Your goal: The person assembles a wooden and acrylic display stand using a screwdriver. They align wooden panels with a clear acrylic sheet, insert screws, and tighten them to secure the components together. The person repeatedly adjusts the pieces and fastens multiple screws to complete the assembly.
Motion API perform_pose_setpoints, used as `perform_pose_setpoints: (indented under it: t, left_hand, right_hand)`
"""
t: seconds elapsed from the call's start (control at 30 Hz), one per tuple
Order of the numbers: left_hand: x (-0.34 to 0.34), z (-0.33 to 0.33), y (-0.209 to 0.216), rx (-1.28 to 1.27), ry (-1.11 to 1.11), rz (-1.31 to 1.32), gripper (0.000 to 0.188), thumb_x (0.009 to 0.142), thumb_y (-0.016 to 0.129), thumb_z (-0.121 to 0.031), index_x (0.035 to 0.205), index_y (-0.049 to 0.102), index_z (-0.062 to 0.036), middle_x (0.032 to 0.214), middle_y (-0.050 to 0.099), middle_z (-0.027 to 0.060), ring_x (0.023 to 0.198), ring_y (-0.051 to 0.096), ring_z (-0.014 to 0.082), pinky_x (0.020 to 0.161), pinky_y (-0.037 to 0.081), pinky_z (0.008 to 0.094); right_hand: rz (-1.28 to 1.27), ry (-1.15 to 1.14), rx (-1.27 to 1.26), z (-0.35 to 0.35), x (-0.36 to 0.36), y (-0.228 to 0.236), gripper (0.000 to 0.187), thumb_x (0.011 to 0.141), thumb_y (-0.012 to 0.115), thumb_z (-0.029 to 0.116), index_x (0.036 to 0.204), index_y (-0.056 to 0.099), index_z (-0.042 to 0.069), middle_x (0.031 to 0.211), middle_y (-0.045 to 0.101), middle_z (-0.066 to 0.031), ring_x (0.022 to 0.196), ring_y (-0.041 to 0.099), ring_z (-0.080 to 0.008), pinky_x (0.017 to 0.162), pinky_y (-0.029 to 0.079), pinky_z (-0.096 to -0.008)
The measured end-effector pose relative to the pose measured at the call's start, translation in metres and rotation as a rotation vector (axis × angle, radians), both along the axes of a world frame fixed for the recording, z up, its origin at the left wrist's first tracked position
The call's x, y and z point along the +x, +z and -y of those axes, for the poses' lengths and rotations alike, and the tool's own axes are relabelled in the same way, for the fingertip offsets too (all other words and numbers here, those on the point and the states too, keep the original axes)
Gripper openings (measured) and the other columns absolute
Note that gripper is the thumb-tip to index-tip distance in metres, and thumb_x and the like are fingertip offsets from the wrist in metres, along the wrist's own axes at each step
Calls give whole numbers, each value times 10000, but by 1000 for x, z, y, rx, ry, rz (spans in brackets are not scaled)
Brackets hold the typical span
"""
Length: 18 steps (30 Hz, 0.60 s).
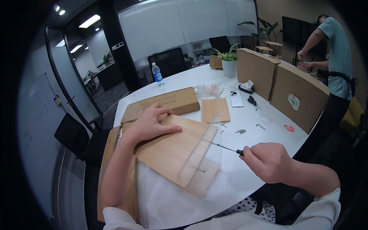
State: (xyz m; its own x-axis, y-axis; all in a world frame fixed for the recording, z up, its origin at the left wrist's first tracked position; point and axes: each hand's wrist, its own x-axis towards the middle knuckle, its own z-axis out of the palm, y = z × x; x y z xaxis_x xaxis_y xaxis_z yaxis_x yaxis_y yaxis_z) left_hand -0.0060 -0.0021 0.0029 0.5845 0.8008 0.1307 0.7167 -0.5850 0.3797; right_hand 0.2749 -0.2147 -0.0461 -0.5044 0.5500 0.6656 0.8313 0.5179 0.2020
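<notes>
My left hand lies flat on a light wooden board, pressing it onto the white table. A clear plastic panel stands upright against the board's right edge. My right hand grips the black handle of a thin screwdriver. Its shaft points left and its tip touches the clear panel. A screw shows low in the panel.
A smaller wooden board, a long flat carton, a phone, scissors, loose screws, a water bottle, a potted plant and two big cardboard boxes are on the table. A person stands at far right.
</notes>
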Motion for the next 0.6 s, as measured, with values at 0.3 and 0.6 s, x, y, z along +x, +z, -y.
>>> perform_pose_setpoints:
  t: [0.3, 0.6]
  left_hand:
    - [2, 2, 3, -14, 10, -33, 637, 729, 838, -488, 1159, 690, -42, 1156, 579, 120, 1133, 569, 270, 961, 466, 366]
    - [3, 3, 1, -9, 6, -17, 589, 734, 842, -426, 1152, 689, -39, 1214, 590, 123, 1160, 553, 273, 994, 442, 371]
  right_hand:
    - [-481, 30, -441, -6, 4, 3, 172, 947, 673, 134, 866, 650, -16, 644, 547, -32, 529, 472, -109, 481, 391, -221]
    - [176, 21, 230, -3, 3, -4, 130, 792, 697, 50, 872, 644, -38, 653, 506, -25, 571, 535, -138, 491, 443, -240]
